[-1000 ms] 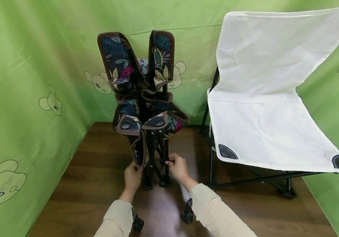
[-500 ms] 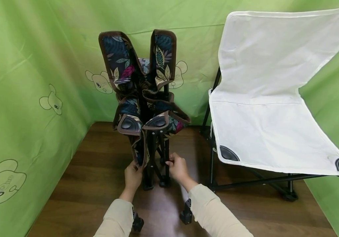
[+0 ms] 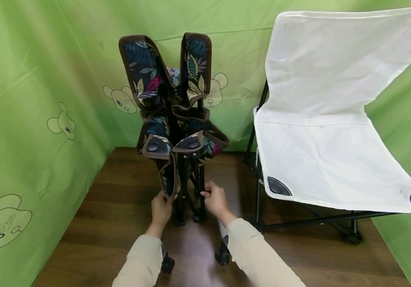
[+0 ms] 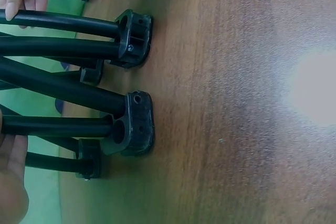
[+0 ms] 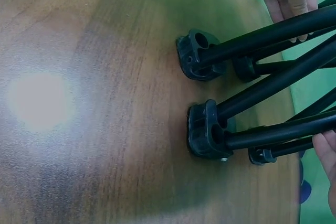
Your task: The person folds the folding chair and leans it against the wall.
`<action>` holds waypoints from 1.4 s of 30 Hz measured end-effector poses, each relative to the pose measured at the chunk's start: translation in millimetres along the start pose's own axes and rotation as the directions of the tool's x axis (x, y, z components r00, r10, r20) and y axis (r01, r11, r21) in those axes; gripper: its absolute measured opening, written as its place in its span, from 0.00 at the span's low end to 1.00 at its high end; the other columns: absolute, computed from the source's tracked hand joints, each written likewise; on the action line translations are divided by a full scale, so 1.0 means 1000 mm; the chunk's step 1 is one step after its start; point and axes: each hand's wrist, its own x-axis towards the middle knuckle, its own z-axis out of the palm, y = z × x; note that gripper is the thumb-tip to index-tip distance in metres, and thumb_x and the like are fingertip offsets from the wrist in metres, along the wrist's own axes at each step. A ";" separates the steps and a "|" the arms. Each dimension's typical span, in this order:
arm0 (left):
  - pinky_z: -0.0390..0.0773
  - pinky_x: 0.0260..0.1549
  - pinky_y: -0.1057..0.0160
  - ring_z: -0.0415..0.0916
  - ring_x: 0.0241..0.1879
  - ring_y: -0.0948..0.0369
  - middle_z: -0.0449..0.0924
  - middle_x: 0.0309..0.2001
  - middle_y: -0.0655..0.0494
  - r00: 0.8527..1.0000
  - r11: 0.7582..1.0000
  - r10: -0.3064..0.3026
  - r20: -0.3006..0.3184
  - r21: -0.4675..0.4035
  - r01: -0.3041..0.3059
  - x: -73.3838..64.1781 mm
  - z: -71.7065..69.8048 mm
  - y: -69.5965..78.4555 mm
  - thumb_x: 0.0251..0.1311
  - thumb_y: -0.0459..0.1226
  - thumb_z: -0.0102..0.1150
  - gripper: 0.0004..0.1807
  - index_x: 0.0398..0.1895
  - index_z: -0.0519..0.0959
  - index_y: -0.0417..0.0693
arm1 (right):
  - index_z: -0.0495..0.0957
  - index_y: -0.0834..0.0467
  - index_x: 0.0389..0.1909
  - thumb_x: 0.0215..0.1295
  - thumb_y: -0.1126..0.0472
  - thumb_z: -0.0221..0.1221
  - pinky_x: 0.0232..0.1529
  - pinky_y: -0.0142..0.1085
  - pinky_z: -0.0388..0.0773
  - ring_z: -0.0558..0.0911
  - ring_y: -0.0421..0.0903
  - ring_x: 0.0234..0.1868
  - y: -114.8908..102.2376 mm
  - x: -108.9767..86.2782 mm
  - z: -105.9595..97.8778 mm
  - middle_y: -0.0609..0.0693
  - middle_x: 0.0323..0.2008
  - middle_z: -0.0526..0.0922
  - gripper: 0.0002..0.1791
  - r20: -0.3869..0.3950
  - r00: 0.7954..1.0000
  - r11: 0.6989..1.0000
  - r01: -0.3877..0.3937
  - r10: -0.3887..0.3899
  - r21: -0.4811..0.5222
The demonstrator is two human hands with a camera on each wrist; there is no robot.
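Pinching a leg [image 5: 273, 31] each (thumbs and fingers curled), left hand [image 3: 161, 209] and right hand [image 3: 216, 200] seemingly steady the folded floral chair [image 3: 192, 126].

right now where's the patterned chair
In the head view, the patterned chair stands left of centre on the wooden floor, in front of the green cloth and left of the white chair.

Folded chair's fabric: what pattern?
The fabric has a dark leafy floral print, clearest in the head view.
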 end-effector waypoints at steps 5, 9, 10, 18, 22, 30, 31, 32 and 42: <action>0.66 0.16 0.66 0.65 0.18 0.62 0.75 0.17 0.49 0.999 0.999 -0.038 0.019 0.007 0.037 0.002 -0.002 0.002 0.45 0.30 0.62 0.11 0.14 0.69 0.40 | 0.71 0.64 0.25 0.49 0.71 0.60 0.30 0.37 0.74 0.78 0.49 0.29 0.000 0.002 0.000 0.56 0.24 0.78 0.06 0.019 0.999 1.000 -0.027 0.027 0.002; 0.67 0.18 0.65 0.68 0.19 0.61 0.76 0.19 0.49 0.998 0.999 -0.051 0.029 0.007 0.051 0.002 -0.002 0.002 0.45 0.30 0.62 0.10 0.16 0.70 0.40 | 0.70 0.65 0.24 0.49 0.72 0.60 0.28 0.37 0.74 0.77 0.48 0.28 0.000 0.002 -0.001 0.56 0.24 0.78 0.06 0.026 0.999 1.000 -0.026 0.026 0.000; 0.68 0.18 0.64 0.68 0.20 0.60 0.77 0.19 0.48 0.998 0.998 -0.055 0.029 0.005 0.055 0.002 -0.001 0.002 0.45 0.30 0.62 0.10 0.16 0.70 0.40 | 0.70 0.65 0.24 0.49 0.72 0.59 0.28 0.37 0.74 0.77 0.48 0.28 -0.001 0.003 -0.001 0.56 0.24 0.78 0.06 0.025 0.999 1.000 -0.027 0.027 0.000; 0.70 0.22 0.60 0.73 0.25 0.56 0.78 0.22 0.46 0.997 0.997 -0.079 0.024 0.004 0.079 0.006 0.002 0.004 0.45 0.30 0.62 0.08 0.18 0.72 0.38 | 0.70 0.66 0.24 0.48 0.73 0.59 0.28 0.37 0.74 0.77 0.48 0.27 0.001 0.007 -0.002 0.56 0.23 0.78 0.06 0.028 0.999 0.999 -0.037 0.037 0.005; 0.71 0.22 0.60 0.73 0.25 0.56 0.78 0.22 0.46 0.997 0.997 -0.079 0.019 0.002 0.079 0.005 0.002 0.004 0.45 0.30 0.62 0.07 0.19 0.72 0.37 | 0.70 0.67 0.25 0.48 0.73 0.59 0.28 0.37 0.73 0.77 0.48 0.27 0.000 0.007 -0.002 0.55 0.23 0.78 0.06 0.031 0.999 0.999 -0.036 0.036 0.013; 0.70 0.22 0.60 0.72 0.24 0.56 0.77 0.21 0.47 0.995 0.995 -0.096 0.004 0.000 0.096 0.005 0.002 0.005 0.44 0.29 0.62 0.07 0.19 0.73 0.37 | 0.70 0.66 0.24 0.48 0.73 0.59 0.28 0.36 0.73 0.77 0.48 0.27 0.001 0.008 -0.003 0.55 0.22 0.78 0.06 0.043 0.999 0.999 -0.033 0.032 0.013; 0.70 0.22 0.60 0.72 0.24 0.56 0.77 0.21 0.47 0.996 0.996 -0.094 0.005 -0.001 0.094 0.005 0.002 0.006 0.44 0.29 0.62 0.07 0.19 0.73 0.37 | 0.70 0.66 0.24 0.48 0.73 0.59 0.28 0.36 0.73 0.77 0.48 0.27 0.001 0.008 -0.003 0.56 0.22 0.78 0.06 0.041 0.999 0.999 -0.035 0.034 0.015; 0.71 0.21 0.60 0.73 0.24 0.56 0.77 0.21 0.47 0.996 0.996 -0.091 0.005 0.003 0.091 0.006 0.002 0.006 0.44 0.29 0.62 0.07 0.19 0.72 0.37 | 0.70 0.66 0.24 0.48 0.73 0.59 0.28 0.36 0.73 0.77 0.48 0.27 0.001 0.009 -0.003 0.56 0.22 0.78 0.06 0.039 0.999 0.999 -0.036 0.035 0.017; 0.71 0.22 0.62 0.73 0.25 0.57 0.77 0.22 0.47 0.992 0.992 -0.126 0.018 0.011 0.126 0.005 0.001 0.009 0.45 0.30 0.61 0.07 0.20 0.72 0.38 | 0.70 0.65 0.24 0.48 0.74 0.59 0.28 0.36 0.73 0.76 0.48 0.26 0.000 0.006 -0.003 0.55 0.22 0.77 0.07 0.036 0.999 0.999 -0.028 0.027 0.022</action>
